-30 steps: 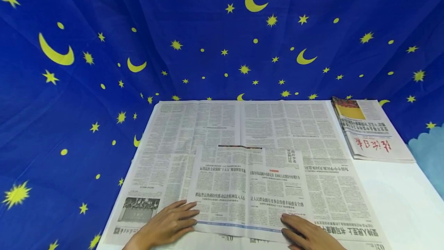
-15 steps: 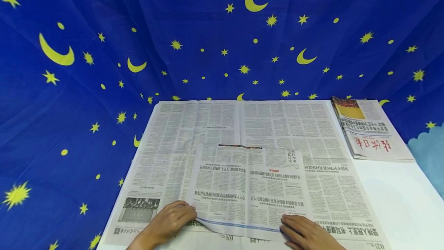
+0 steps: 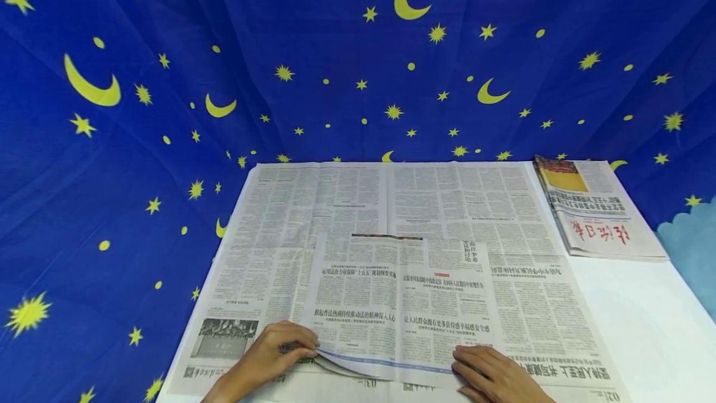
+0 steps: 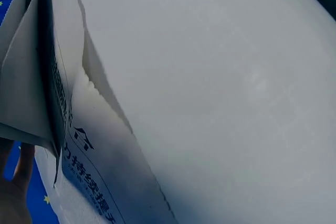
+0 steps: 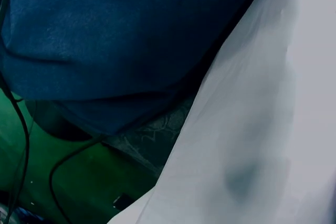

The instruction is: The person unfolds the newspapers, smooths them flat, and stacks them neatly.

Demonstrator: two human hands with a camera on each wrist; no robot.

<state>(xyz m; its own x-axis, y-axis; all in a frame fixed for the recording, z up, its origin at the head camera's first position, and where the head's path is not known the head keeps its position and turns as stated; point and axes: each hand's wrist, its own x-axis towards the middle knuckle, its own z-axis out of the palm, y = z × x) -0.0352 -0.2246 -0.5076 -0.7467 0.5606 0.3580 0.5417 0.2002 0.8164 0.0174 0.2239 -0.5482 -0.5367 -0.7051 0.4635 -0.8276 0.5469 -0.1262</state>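
A smaller folded newspaper (image 3: 358,328) lies on a large spread-out newspaper (image 3: 279,216) in the head view. My left hand (image 3: 279,350) pinches the folded newspaper's near left corner between thumb and fingers, and that corner is lifted, showing a gap between layers. In the left wrist view, fingers of the left hand (image 4: 13,182) sit at the lower left, beside raised paper layers (image 4: 23,77). My right hand (image 3: 492,375) rests on the near right corner, its fingers lying on the paper. The right wrist view does not show the right hand.
A stack of folded newspapers (image 3: 606,222) lies at the table's far right corner. White tabletop (image 3: 632,303) shows at the right. A blue cloth with stars and moons (image 3: 335,36) hangs behind. Cables (image 5: 23,140) hang below the table edge in the right wrist view.
My left hand has gone from resting with spread fingers on the paper to pinching its near left corner, which has lifted and curled. The right hand has hardly moved.
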